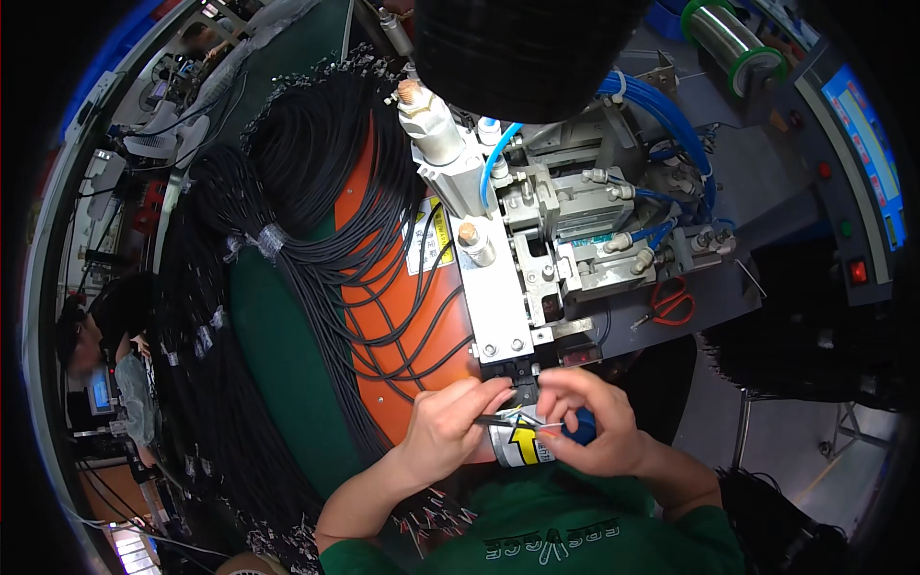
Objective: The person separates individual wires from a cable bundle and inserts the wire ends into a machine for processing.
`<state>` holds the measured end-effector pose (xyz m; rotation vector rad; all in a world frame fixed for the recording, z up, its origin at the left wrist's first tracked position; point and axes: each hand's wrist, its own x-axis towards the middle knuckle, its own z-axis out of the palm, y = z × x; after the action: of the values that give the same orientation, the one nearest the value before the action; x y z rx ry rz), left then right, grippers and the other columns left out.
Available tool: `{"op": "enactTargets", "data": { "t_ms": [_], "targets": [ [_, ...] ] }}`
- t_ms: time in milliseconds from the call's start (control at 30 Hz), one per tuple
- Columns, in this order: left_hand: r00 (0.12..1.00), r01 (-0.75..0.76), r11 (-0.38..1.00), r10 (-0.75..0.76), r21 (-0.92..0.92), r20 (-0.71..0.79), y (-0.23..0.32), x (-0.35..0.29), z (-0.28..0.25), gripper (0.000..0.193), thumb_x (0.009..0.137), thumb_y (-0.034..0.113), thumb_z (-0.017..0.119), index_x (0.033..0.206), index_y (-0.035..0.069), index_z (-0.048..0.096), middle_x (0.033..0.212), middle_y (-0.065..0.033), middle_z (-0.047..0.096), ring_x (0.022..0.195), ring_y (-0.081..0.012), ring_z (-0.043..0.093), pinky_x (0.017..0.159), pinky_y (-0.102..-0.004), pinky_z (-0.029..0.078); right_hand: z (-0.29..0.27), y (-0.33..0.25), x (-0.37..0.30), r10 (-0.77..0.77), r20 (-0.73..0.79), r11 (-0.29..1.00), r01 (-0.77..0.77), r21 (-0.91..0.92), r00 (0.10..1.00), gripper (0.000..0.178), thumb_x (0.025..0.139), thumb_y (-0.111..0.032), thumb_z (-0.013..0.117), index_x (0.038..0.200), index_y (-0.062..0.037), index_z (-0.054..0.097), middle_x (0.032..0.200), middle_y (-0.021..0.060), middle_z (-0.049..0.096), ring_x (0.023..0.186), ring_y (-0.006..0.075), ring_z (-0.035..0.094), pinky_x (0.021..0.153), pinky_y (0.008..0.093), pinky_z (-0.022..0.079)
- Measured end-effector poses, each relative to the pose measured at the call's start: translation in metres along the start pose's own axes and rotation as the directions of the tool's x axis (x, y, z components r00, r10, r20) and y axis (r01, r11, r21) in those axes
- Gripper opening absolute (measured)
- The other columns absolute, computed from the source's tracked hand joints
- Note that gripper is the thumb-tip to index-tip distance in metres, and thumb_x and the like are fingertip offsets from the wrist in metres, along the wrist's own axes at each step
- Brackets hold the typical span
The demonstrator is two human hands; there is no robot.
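Note:
Low in the middle, my left hand (443,431) pinches a black cable (494,421) near its stripped end. Thin coloured wires (522,418) fan out of that end, toward the right. My right hand (599,422) is curled around the wire tips, thumb and fingers at them, while its upper finger lifts away. A blue rounded object (580,427) shows inside the right hand's curve; whether it is held I cannot tell. Just beyond both hands is the black front fixture (511,374) of a metal machine (498,311). Below the wires is a yellow arrow label (525,443).
Bundled black cables (287,244) cover much of the orange plate (388,359) at left. Blue air tubes (671,115) run over the machine's cylinders. Red-handled scissors (671,305) lie at right, below a wire spool (733,43) and a control panel (867,182). More black cables hang lower right.

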<state>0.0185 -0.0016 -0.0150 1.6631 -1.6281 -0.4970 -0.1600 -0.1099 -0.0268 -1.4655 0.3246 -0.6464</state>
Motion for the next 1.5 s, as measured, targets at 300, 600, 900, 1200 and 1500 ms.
{"op": "enactTargets", "data": {
  "t_ms": [300,600,900,1200,1500],
  "targets": [
    [0.992,0.108,0.946,-0.085,-0.305,0.09,0.011,0.007,-0.001,0.018,0.082,0.0,0.065,0.099,-0.003,0.063,0.076,-0.0104,0.062,0.06,-0.0201,0.06,0.052,-0.0283,0.047,0.001,0.008,0.001,0.319,-0.073,0.904,-0.281,0.321,0.945,0.013,0.09,0.003,0.056,0.101,0.0038,0.061,0.086,0.0068,0.064,0.066,0.0061,0.059,0.06,0.0193,0.047],
    [0.995,0.033,0.947,-0.002,-0.319,0.097,0.007,0.013,0.007,0.03,0.074,-0.01,0.059,0.104,-0.003,0.061,0.085,-0.0129,0.063,0.072,-0.0253,0.063,0.062,-0.0317,0.05,-0.014,0.013,0.009,0.072,0.056,0.996,-0.075,0.053,0.996,0.016,0.093,-0.002,0.05,0.102,0.0043,0.061,0.083,0.0052,0.062,0.061,0.0085,0.059,0.056,0.0212,0.044],
    [0.933,-0.35,0.885,0.358,0.307,0.034,0.015,0.013,0.013,0.031,0.07,-0.002,0.069,0.099,-0.004,0.061,0.083,-0.0109,0.062,0.065,-0.023,0.059,0.053,-0.0325,0.044,-0.022,0.023,0.016,0.551,0.313,0.495,-0.605,0.624,0.774,0.015,0.093,-0.011,0.057,0.102,0.0006,0.057,0.078,0.0042,0.06,0.052,0.0067,0.053,0.047,0.0172,0.041],
    [0.979,-0.186,0.972,0.196,0.147,-0.058,0.006,0.013,0.019,0.026,0.071,-0.001,0.073,0.094,-0.001,0.061,0.075,-0.0092,0.061,0.06,-0.0227,0.059,0.05,-0.0317,0.045,-0.01,0.022,0.014,0.507,0.146,0.608,-0.472,0.638,0.85,0.022,0.088,-0.003,0.059,0.109,0.0024,0.053,0.085,0.0041,0.057,0.063,0.0078,0.05,0.054,0.0192,0.038],
    [0.971,-0.107,0.993,0.094,-0.047,-0.221,0.013,0.017,0.019,0.017,0.072,-0.001,0.069,0.084,0.002,0.058,0.06,-0.0054,0.053,0.047,-0.0197,0.054,0.042,-0.0298,0.042,0.006,0.007,0.009,0.096,-0.051,0.987,-0.089,0.133,0.994,0.033,0.084,0.003,0.058,0.117,0.0031,0.056,0.093,0.0088,0.056,0.077,0.0134,0.057,0.066,0.0261,0.046]
  ]
}}
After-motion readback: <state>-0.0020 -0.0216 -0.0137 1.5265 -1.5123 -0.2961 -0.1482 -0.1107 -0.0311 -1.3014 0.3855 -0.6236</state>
